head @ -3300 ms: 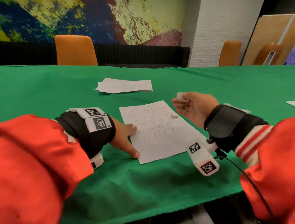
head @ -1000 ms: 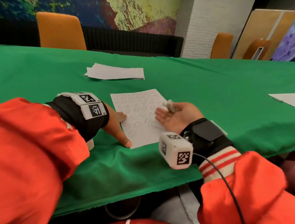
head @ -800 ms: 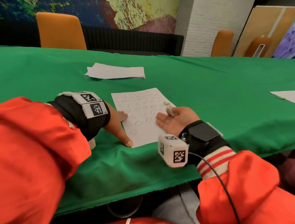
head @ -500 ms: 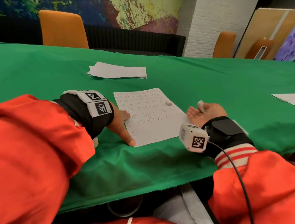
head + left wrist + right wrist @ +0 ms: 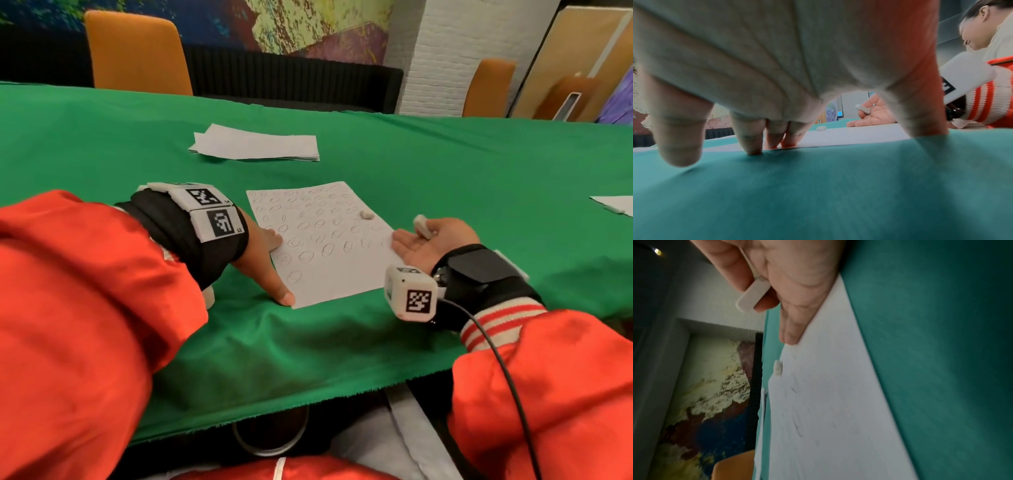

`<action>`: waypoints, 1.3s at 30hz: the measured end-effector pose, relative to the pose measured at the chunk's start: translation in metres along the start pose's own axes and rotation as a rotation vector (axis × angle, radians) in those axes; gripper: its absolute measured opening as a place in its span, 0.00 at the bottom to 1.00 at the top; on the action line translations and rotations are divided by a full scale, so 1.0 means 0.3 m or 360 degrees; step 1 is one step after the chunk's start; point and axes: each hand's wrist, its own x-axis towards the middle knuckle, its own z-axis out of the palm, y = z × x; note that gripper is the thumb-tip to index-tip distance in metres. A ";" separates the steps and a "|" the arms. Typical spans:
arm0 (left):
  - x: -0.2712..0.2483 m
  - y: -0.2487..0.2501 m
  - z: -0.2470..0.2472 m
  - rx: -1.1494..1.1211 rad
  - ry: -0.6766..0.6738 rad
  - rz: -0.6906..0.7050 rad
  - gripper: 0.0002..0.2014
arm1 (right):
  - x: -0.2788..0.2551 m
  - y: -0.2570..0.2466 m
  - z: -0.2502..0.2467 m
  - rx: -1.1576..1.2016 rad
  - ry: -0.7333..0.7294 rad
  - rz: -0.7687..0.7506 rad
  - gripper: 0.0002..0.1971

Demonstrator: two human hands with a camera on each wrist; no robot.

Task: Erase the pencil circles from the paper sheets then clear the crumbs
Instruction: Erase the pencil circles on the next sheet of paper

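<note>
A white paper sheet [image 5: 329,260] covered with pencil circles lies on the green tablecloth [image 5: 445,178]. My left hand [image 5: 273,265] presses flat on the sheet's left edge, fingers straight and thumb at the near corner. My right hand [image 5: 432,240] rests on its side at the sheet's right edge, palm turned inward. Its thumb and forefinger pinch a white eraser [image 5: 422,226]; in the right wrist view the eraser [image 5: 753,296] sticks out past the fingers. A small white crumb [image 5: 366,214] lies on the paper near its far right corner; it is also the crumb [image 5: 778,367] in the right wrist view.
A stack of paper sheets [image 5: 257,145] lies farther back on the table. Another sheet [image 5: 613,202] shows at the right edge of the head view. Two orange chairs [image 5: 137,54] stand behind the table. The cloth's front edge [image 5: 308,404] runs close to my body.
My right hand, with the eraser, swept right off the paper and has come back to its right edge. The crumb stays on the sheet. My left hand has not moved.
</note>
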 end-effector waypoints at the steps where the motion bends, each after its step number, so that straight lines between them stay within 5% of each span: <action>1: -0.003 0.002 -0.001 0.0001 0.0004 -0.0001 0.55 | 0.009 -0.012 -0.008 0.0039 0.0027 -0.0039 0.17; 5: -0.005 0.000 -0.003 -0.0007 0.0000 -0.0010 0.55 | -0.038 0.008 0.019 0.0116 -0.0114 -0.0056 0.15; 9: 0.002 -0.003 -0.001 -0.0019 -0.0002 -0.0011 0.55 | -0.145 0.145 0.115 -0.0114 -0.0542 0.0296 0.15; 13: 0.000 -0.001 -0.002 -0.0001 -0.0012 -0.0011 0.56 | -0.147 0.254 0.149 -0.0251 -0.0670 0.0528 0.14; 18: -0.014 0.005 -0.005 0.0021 -0.0017 -0.0012 0.55 | -0.064 0.163 0.105 -0.0092 -0.0322 0.0247 0.11; 23: -0.016 0.003 -0.007 0.0009 -0.0025 -0.0002 0.55 | -0.012 0.046 0.040 -0.0092 -0.0031 -0.0098 0.19; 27: -0.018 0.005 -0.005 0.0023 -0.0013 0.0002 0.54 | -0.090 0.020 0.054 -0.0603 -0.0215 -0.0327 0.06; 31: -0.015 0.009 -0.005 0.0049 -0.0004 0.0011 0.51 | -0.168 0.063 0.078 -0.1794 -0.0392 -0.0702 0.10; 39: -0.015 0.008 -0.006 0.0093 -0.0012 0.0283 0.45 | -0.162 0.133 0.063 -0.2003 -0.0535 -0.0587 0.06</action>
